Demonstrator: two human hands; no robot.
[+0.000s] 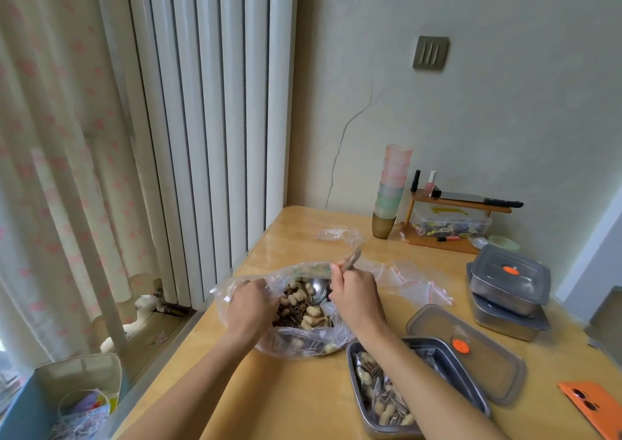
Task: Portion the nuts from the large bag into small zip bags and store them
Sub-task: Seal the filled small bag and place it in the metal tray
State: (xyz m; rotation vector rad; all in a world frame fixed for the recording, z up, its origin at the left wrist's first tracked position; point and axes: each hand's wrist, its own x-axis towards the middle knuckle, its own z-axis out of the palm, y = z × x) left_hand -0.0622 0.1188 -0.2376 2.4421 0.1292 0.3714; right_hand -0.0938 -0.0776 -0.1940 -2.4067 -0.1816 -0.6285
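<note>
Sitting near right, the steel tray (451, 365) is holding filled zip bags (380, 396). Beyond, the left hand (250, 305) is gripping the large bag (303, 343) of nuts with curled fingers; the right hand (353, 291) is clenching a spoon (351, 259) inside. Empty zip bags (417, 283) are lying farther right.

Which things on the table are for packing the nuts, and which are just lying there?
For the job: large bag, gripped by the left hand; spoon, gripped by the right hand; small zip bags; metal box holding filled bags; lid.

Just lying about: stack of cups; nail polish bottle; orange phone.
</note>
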